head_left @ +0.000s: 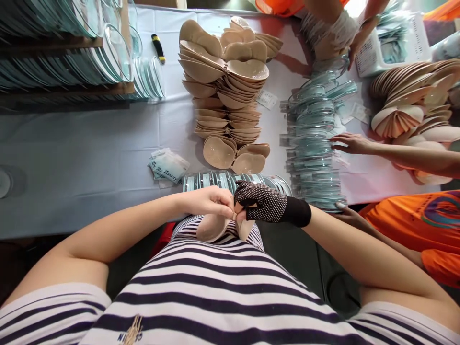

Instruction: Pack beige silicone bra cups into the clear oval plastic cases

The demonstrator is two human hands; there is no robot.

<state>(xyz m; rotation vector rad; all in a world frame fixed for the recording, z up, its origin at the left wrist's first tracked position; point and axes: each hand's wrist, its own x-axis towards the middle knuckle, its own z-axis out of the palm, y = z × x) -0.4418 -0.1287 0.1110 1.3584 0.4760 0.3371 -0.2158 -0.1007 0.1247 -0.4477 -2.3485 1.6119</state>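
Close to my body I hold a beige adhesive bra [212, 227] at its middle, between its two cups. My bare left hand [214, 201] pinches the centre clasp from the left. Opposite it, my right hand [260, 201], in a black dotted fingerless glove, grips the same spot with thumb and fingers. The two hands nearly touch, and the clasp itself is mostly hidden by the fingertips. Just beyond them lies a row of clear round plastic cases [206, 180] at the table's edge. A tall stack of beige bras [230, 100] stands behind that row.
Printed packets [168, 165] lie on the table [89, 158]. A yellow-black tool [158, 49] sits near racked clear cases [115, 52]. At right, co-workers' hands [350, 143] touch a line of clear cases [312, 143]; more bras [398, 120] and a white basket [420, 38] stand beyond.
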